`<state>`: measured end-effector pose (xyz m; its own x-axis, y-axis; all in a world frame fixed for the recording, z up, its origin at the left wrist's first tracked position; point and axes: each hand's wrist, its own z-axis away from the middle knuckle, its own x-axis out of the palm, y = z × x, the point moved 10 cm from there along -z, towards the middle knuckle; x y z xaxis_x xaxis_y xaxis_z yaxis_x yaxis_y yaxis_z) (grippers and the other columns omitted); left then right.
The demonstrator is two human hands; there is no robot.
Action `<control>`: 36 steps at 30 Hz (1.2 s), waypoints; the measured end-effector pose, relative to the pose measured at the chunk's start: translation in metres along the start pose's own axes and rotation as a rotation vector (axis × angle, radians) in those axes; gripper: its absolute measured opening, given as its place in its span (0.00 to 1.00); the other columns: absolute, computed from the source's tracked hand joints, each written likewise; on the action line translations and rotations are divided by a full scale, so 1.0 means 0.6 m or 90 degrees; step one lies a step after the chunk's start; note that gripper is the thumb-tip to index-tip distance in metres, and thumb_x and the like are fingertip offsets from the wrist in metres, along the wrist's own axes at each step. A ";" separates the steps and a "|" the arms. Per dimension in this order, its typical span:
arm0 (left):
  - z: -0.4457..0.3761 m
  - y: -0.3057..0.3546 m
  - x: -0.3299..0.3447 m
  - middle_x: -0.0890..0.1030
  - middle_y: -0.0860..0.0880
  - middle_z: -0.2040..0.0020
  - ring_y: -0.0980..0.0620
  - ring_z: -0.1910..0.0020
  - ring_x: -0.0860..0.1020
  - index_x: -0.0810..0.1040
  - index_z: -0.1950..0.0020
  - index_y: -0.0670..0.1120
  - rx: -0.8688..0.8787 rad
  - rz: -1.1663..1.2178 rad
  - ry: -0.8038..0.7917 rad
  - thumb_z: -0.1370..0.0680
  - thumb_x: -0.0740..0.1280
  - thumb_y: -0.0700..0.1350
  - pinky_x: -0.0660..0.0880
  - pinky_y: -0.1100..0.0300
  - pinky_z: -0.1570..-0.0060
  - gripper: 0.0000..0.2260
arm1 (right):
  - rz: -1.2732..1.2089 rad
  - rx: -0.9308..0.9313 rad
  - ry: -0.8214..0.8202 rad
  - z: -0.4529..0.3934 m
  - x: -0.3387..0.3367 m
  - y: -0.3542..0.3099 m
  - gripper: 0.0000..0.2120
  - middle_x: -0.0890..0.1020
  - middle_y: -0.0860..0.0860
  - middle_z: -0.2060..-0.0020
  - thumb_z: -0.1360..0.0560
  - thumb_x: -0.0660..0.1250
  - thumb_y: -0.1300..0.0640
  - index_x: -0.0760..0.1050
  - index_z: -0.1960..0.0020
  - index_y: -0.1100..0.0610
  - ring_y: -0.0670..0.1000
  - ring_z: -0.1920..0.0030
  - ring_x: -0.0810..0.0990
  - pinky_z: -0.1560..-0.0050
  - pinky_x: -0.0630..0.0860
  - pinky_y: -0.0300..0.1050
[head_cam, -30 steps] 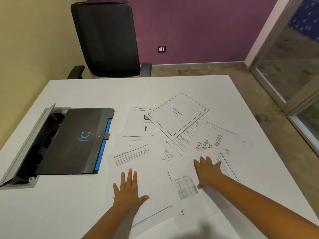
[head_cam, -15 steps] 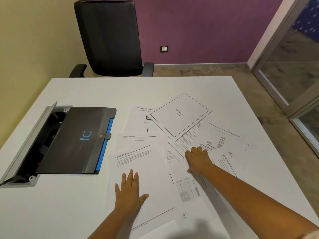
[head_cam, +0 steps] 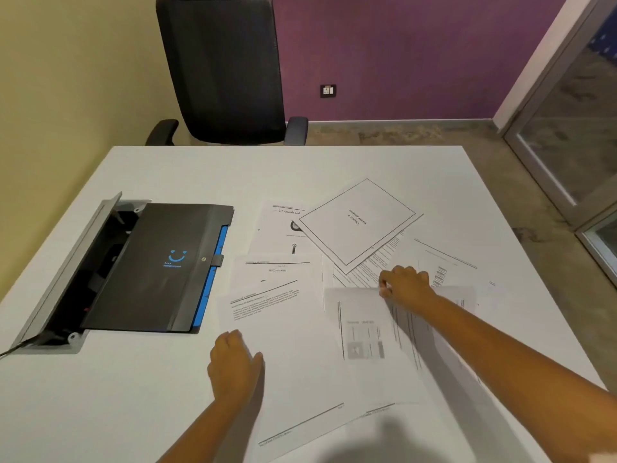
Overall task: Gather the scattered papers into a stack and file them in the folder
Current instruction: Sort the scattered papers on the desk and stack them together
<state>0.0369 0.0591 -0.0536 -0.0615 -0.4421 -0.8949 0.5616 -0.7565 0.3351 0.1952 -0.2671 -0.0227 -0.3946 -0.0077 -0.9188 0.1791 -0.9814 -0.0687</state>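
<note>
Several printed white papers (head_cam: pixel 359 225) lie scattered and overlapping across the middle and right of the white table (head_cam: pixel 200 168). A black folder (head_cam: pixel 157 265) with a blue smile mark and blue inner edge lies closed at the left. My right hand (head_cam: pixel 405 284) pinches the top edge of a sheet (head_cam: pixel 367 345) printed with a table, lifting it slightly; the sheet looks blurred. My left hand (head_cam: pixel 233 362) rests with fingers curled at the left edge of a near text sheet (head_cam: pixel 267 305), pressing it down.
A grey cable hatch (head_cam: pixel 66 262) stands open in the table under the folder's left side. A black office chair (head_cam: pixel 223 68) is pushed in at the far edge. A glass door (head_cam: pixel 574 121) is at the right.
My right hand moved up and left, closed its fingers on the table-printed sheet's top edge and began lifting it. My left hand's fingers curled from flat. The camera moved closer.
</note>
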 end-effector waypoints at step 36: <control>-0.008 -0.060 -0.015 0.68 0.37 0.32 0.34 0.37 0.72 0.53 0.26 0.44 -0.253 0.451 0.054 0.25 0.64 0.33 0.69 0.39 0.39 0.32 | -0.665 0.157 0.049 0.032 -0.054 -0.033 0.11 0.76 0.48 0.58 0.20 0.57 0.56 0.72 0.40 0.56 0.45 0.62 0.75 0.65 0.68 0.35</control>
<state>0.0211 0.0923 -0.0590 0.4720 -0.7012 -0.5344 0.6957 -0.0761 0.7143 0.1871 -0.2512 0.0158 -0.1869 0.8609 -0.4731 -0.4045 -0.5063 -0.7616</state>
